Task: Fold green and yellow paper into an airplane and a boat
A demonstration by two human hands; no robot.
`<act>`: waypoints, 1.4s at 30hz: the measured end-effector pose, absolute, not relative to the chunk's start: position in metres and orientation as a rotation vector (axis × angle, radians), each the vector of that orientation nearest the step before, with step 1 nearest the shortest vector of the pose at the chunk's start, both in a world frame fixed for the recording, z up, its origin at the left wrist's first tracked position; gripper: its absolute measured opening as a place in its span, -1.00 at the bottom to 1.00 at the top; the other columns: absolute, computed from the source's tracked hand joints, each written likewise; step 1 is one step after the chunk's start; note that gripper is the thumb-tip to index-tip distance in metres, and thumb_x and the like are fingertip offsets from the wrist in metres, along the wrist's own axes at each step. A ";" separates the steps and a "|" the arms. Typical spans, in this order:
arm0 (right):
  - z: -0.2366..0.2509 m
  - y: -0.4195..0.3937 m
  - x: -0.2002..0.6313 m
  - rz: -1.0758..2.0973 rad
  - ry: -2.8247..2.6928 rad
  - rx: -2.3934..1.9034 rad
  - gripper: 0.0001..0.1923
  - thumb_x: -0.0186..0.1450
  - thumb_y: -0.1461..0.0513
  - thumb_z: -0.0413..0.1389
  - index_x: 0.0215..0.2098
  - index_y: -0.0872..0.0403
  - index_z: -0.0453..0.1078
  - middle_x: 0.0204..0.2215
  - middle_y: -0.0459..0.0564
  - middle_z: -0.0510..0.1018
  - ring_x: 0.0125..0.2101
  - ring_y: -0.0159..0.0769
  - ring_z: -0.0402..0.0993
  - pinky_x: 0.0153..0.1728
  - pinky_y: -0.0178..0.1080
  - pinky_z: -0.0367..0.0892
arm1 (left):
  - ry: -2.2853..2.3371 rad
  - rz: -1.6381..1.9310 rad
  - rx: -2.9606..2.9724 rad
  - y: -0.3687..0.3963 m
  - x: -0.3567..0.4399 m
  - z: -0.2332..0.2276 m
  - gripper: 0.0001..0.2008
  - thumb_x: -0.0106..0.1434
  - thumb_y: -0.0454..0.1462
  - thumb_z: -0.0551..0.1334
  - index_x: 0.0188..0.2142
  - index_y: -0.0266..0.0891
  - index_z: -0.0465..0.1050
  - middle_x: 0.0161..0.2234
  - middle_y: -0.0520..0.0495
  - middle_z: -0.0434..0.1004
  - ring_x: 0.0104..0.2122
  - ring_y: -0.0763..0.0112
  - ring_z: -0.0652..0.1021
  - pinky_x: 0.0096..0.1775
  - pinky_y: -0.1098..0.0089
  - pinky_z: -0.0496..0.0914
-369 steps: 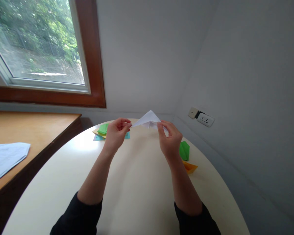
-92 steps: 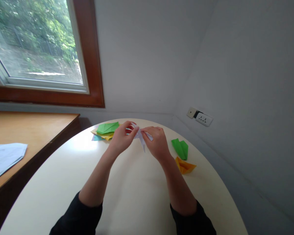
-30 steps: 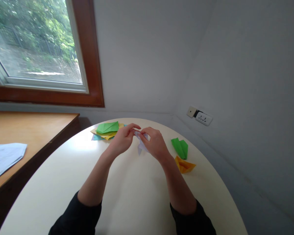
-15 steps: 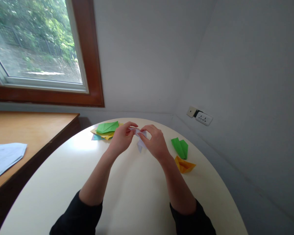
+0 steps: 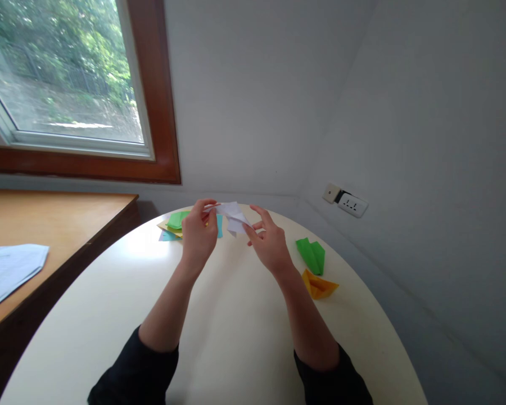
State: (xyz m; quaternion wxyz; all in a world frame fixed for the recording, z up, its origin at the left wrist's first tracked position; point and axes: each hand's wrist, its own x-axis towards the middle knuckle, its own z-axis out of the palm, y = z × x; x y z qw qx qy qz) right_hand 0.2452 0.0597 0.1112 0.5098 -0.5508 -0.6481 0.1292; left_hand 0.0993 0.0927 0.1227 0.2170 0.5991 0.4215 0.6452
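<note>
A folded white paper [image 5: 233,215] is held up above the round cream table [image 5: 219,337], near its far edge. My left hand [image 5: 198,237] pinches the paper's left end between thumb and fingers. My right hand [image 5: 268,243] touches the paper's right side with its thumb and forefinger, the other fingers spread. Behind my left hand lies a stack of coloured sheets [image 5: 174,225]: green, yellow and blue.
A green folded paper [image 5: 311,254] and an orange folded paper [image 5: 319,284] lie on the table right of my right hand. A wooden desk [image 5: 46,222] with white sheets [image 5: 6,273] stands at the left under the window. A wall socket [image 5: 351,205] sits on the right wall.
Both hands have lifted the white paper off the table and a little farther away. The paper is spread wider now, and my right hand's fingers have opened.
</note>
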 end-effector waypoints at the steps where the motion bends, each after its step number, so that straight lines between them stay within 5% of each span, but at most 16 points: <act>1: 0.112 0.059 0.244 0.404 -1.549 -1.287 -0.53 0.22 0.12 0.06 0.10 -0.06 0.20 -0.50 -0.15 0.48 -0.64 -0.42 0.43 -0.56 -0.35 0.36 | 1.180 1.807 1.663 0.093 0.099 0.123 -0.87 0.13 -0.35 0.12 -0.30 -0.24 0.37 -0.32 -0.11 0.58 -0.32 0.32 0.58 -0.25 0.35 0.45; 9: 0.109 0.065 0.238 0.733 -1.417 -0.998 -0.66 0.20 0.12 0.06 -0.06 -0.06 0.42 -0.05 -0.06 0.49 -0.28 -0.28 0.55 -0.40 -0.24 0.51 | 1.153 1.851 1.664 0.093 0.097 0.121 -0.87 0.17 -0.31 0.11 -0.26 -0.23 0.35 -0.26 -0.11 0.56 -0.27 0.34 0.57 -0.20 0.35 0.44; 22: 0.104 0.069 0.241 0.711 -1.437 -0.951 -0.66 0.13 0.23 0.13 -0.11 0.07 0.46 -0.07 0.02 0.50 -0.07 -0.18 0.46 0.01 -0.06 0.33 | 1.118 1.879 1.649 0.092 0.098 0.122 -0.87 0.18 -0.30 0.12 -0.25 -0.23 0.35 -0.25 -0.11 0.56 -0.24 0.35 0.57 -0.19 0.37 0.45; 42: 0.102 0.074 0.248 0.341 -1.325 -0.990 -0.70 0.23 0.14 0.04 -0.14 0.10 0.44 -0.15 0.06 0.54 -0.13 -0.23 0.46 -0.09 -0.16 0.37 | 0.978 1.753 1.685 0.092 0.101 0.123 -0.76 0.08 -0.29 0.23 -0.22 -0.23 0.36 -0.26 -0.06 0.52 -0.32 0.40 0.57 -0.22 0.40 0.46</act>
